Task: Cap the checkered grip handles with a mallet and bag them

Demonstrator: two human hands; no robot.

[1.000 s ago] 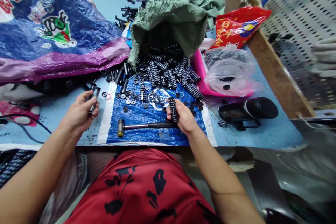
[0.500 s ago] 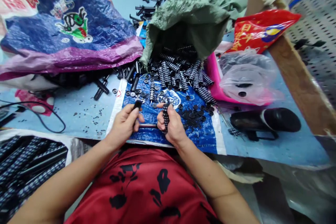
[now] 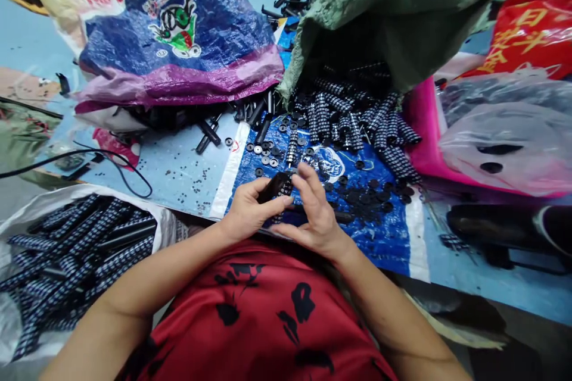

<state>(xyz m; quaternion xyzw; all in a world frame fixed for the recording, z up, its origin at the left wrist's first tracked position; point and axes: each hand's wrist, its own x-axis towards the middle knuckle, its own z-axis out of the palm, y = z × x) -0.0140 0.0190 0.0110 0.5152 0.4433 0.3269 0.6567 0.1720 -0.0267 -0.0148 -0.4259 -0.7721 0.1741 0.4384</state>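
Observation:
My left hand [image 3: 250, 207] is closed round a dark plastic piece [image 3: 270, 188]. A short black roller with a white pattern [image 3: 285, 189] stands against that piece, by the left thumb. Whether the two are joined I cannot tell. My right hand [image 3: 318, 214] is open beside the roller, its fingers raised and apart from the thumb. Partly hidden behind the right hand is a dark bar-like thing [image 3: 343, 216] on the blue sheet [image 3: 379, 244]. Just beyond the hands lies another patterned roller [image 3: 292, 149], among small black discs [image 3: 267, 146].
Patterned rollers spill from a green sack [image 3: 357, 18]. A printed sack [image 3: 179, 65] covers black parts on the left. Lower left, a white sack [image 3: 166, 226] holds many patterned pieces. A pink tray [image 3: 424, 131] and a black bottle [image 3: 491, 229] stand right; loose discs [image 3: 366, 196] lie near.
The hands have come together, and the patterned roller from my right hand is now at my left hand. My right fingers have opened. The view has shifted left.

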